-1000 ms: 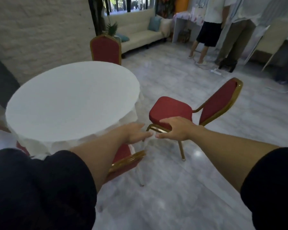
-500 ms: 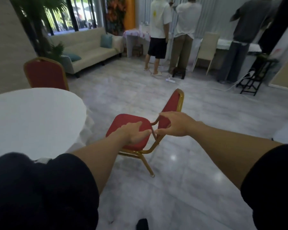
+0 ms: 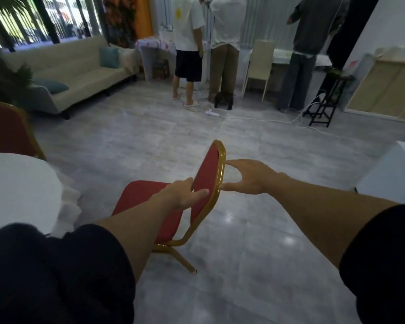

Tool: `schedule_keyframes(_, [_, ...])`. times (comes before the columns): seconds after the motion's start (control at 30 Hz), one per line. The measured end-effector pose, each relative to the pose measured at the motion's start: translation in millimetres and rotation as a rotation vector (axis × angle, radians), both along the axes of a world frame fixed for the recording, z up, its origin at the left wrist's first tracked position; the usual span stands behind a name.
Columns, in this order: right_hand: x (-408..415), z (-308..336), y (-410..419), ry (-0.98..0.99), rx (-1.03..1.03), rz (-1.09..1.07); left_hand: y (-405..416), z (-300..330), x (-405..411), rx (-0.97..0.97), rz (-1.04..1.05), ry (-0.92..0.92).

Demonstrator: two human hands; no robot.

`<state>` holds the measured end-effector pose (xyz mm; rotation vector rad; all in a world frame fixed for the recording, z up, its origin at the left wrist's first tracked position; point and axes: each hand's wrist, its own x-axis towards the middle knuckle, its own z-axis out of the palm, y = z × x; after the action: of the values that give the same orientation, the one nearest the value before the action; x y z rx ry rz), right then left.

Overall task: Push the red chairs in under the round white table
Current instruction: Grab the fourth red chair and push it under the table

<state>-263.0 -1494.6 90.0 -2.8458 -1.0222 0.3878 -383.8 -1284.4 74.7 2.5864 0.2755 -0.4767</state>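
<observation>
A red chair (image 3: 147,202) with a gold frame stands on the floor just right of the round white table (image 3: 19,188), its seat facing the table. My left hand (image 3: 185,195) rests on the front of the chair's backrest, fingers apart. My right hand (image 3: 250,177) is spread behind the backrest, fingertip and thumb touching its gold edge. Neither hand is closed around the frame. A second red chair (image 3: 7,132) stands at the table's far side, at the left edge of the view.
A beige sofa (image 3: 75,73) runs along the back left. Three people (image 3: 227,43) stand at the far wall by tables, with a white cable and power strip (image 3: 213,113) on the floor behind them. A black stand (image 3: 325,101) is at the back right.
My view has swung right, away from the table. Both hands have risen from near the chair's seat to its backrest, and the chair now shows its back edge-on.
</observation>
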Motion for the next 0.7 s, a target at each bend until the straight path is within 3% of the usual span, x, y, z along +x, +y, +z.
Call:
schedule_keyframes(0.4, [180.1, -28.3, -2.6, 0.05, -0.088, 0.196, -47.6, -27.0, 129.7, -0.111, 0.175, 0.077])
schedule_keyframes(0.7, [252.2, -80.7, 28.5, 0.061, -0.189, 0.383, -73.6, -86.5, 188.5, -0.235, 0.385, 0.169])
